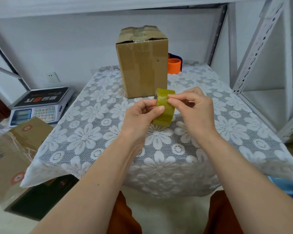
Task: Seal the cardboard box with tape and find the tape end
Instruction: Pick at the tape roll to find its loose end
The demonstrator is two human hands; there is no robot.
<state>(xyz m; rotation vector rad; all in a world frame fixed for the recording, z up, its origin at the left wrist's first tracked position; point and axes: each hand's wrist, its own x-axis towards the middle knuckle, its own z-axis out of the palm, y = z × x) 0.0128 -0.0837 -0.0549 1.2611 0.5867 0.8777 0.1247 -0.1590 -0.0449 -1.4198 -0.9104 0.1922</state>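
**Ana:** While the right hand reaches across, where do its fingers sit?

**Ben:** Curled, with their tips pressed on the upper outer face of the yellow-green tape roll. I judge they are feeling for the tape end, which I cannot see on the glossy surface.

**Ana:** And the left hand?

**Ben:** It grips the roll from the left side, thumb laid across the outer face, the other fingers hidden behind. The roll is held in the air just above the bench, which is covered with a white lace flower cloth.

**Ana:** Where is the cardboard box?

**Ben:** Standing upright on the bench just behind the roll. Clear tape already crosses its top flaps, though one corner looks slightly lifted.

**Ana:** How should the search go?

**Ben:** My judgement: keep the left grip steady, turn the roll slowly, and drag a fingernail against the wrap direction until it catches a ridge. Then lift one corner gently, so the tape does not split lengthwise.

**Ana:** Anything else around?

**Ben:** An orange tape dispenser sits behind the box on the right. A weighing scale and another carton lie off to the left, with metal shelving on the right.
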